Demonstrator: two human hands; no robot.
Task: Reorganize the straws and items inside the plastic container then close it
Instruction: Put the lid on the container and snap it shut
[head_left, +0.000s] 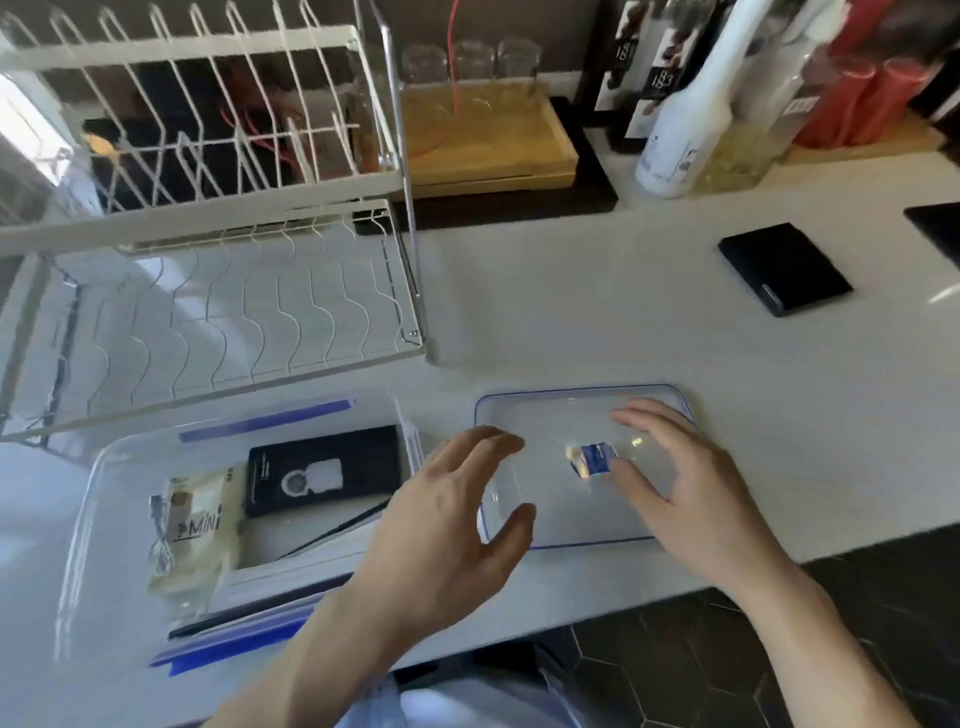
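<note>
Your open container (249, 519), holding packets and a dark card, sits left of the clear lid (582, 415). Both hands hover spread and empty, left hand (447, 525), right hand (675, 478). Grip the lid's opposite edges and lift it level.

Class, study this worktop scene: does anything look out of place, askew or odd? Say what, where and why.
The container sits open with its lid off, flat on the counter to its right. A black straw lies slanted across the items inside. Both hands hover open at the lid.
</note>
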